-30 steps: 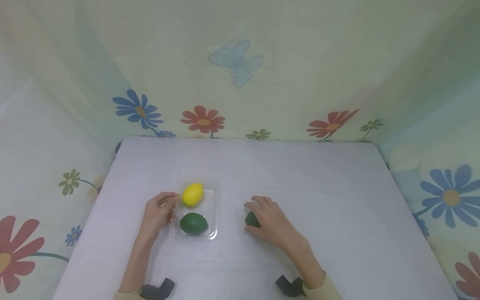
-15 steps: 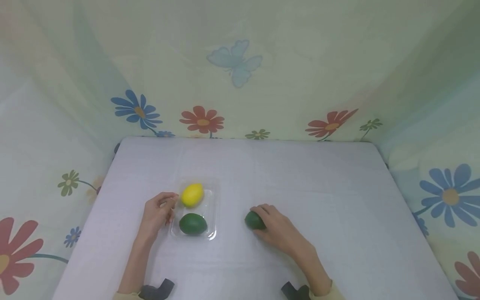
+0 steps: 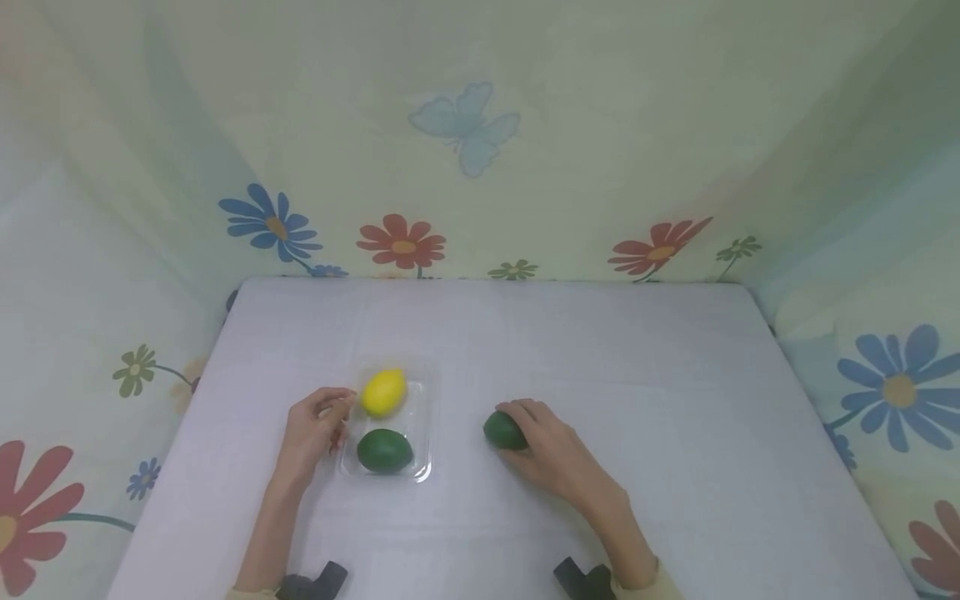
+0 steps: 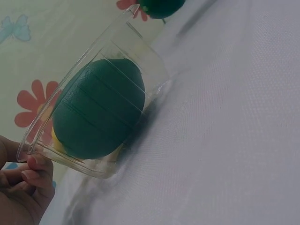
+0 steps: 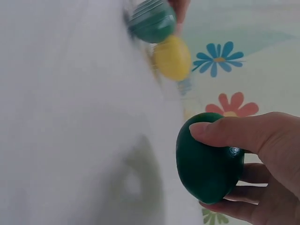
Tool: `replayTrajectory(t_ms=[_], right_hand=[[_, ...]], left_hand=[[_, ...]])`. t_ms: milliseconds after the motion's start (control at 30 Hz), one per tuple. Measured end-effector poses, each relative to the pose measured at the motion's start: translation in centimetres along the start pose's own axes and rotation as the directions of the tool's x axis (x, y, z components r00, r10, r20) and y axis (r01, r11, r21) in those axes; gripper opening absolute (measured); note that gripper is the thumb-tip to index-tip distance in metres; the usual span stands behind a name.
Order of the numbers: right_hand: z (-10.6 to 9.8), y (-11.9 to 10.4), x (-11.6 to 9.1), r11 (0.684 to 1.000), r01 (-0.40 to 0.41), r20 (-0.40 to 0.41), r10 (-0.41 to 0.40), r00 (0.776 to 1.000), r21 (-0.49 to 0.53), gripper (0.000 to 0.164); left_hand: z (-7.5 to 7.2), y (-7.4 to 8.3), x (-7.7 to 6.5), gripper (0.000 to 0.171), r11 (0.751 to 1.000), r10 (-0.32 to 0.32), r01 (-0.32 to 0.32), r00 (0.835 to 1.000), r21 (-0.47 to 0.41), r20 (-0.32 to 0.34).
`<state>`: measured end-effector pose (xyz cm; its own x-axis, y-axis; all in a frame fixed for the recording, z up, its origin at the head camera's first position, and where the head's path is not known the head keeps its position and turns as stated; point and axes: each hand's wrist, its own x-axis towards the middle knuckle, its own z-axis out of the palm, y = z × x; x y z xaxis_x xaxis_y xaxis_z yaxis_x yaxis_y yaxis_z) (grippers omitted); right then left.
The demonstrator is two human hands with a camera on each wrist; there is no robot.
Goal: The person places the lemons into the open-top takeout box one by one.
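Note:
A clear plastic tray (image 3: 423,467) sits on the left half of the table. In it lie a yellow lemon (image 3: 384,393), at the far end, and a dark green egg-shaped fruit (image 3: 385,451), at the near end. My left hand (image 3: 311,433) pinches the tray's left rim between thumb and fingers, as the left wrist view shows. Right of the tray, my right hand (image 3: 551,450) grips a second dark green egg-shaped fruit (image 5: 208,161), thumb on one side and fingers on the other. Its shadow falls on the table apart from it in the right wrist view.
A white cloth covers the table (image 3: 675,392). Behind and on both sides hangs a pale curtain (image 3: 570,150) printed with flowers and a butterfly. Dark wrist-worn pieces (image 3: 585,579) show at both forearms near the bottom edge.
My right hand has closed round the second green fruit, raised it and shifted it slightly left. The left hand and the tray have stayed in place.

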<state>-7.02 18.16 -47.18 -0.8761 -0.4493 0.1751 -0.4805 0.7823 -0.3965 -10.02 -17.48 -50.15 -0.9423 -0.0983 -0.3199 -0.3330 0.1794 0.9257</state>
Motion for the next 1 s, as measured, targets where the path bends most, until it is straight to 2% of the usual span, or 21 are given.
replayTrajectory(t_ms=[67, 233, 433, 633, 833, 1000], right_hand=[[-0.4, -0.5, 0.8, 1.0, -0.003, -0.005, 0.003, 1.0, 0.005, 0.064], [-1.6, -2.7, 3.4, 0.999, -0.025, 0.04, 0.023, 0.999, 0.043, 0.063], [-2.0, -5.0, 6.3, 0.993, 0.076, 0.07, -0.082, 0.994, 0.088, 0.058], [-1.2, -6.5, 8.1, 0.984, 0.152, 0.127, -0.163, 0.978, 0.092, 0.059], [0.4, -7.8, 9.6, 0.979, 0.178, 0.201, -0.194, 0.96, 0.096, 0.06], [2.4, -8.4, 10.4, 0.981, 0.193, 0.268, -0.195, 0.943, 0.036, 0.058]], left_hand=[[-0.1, 0.0, -0.1, 0.031, 1.0, 0.0, 0.0, 1.0, 0.005, -0.003], [0.0, 0.0, -0.1, 0.032, 1.0, -0.003, 0.003, 1.0, 0.022, -0.008], [0.0, 0.1, 0.0, 0.032, 1.0, 0.014, -0.013, 1.0, 0.029, -0.013], [0.0, 0.0, 0.1, 0.029, 1.0, 0.0, 0.0, 1.0, 0.018, -0.01], [0.0, 0.0, 0.1, 0.028, 1.0, 0.007, -0.007, 1.0, 0.021, -0.012], [0.0, -0.1, 0.1, 0.028, 1.0, 0.006, -0.006, 1.0, 0.011, -0.014]])
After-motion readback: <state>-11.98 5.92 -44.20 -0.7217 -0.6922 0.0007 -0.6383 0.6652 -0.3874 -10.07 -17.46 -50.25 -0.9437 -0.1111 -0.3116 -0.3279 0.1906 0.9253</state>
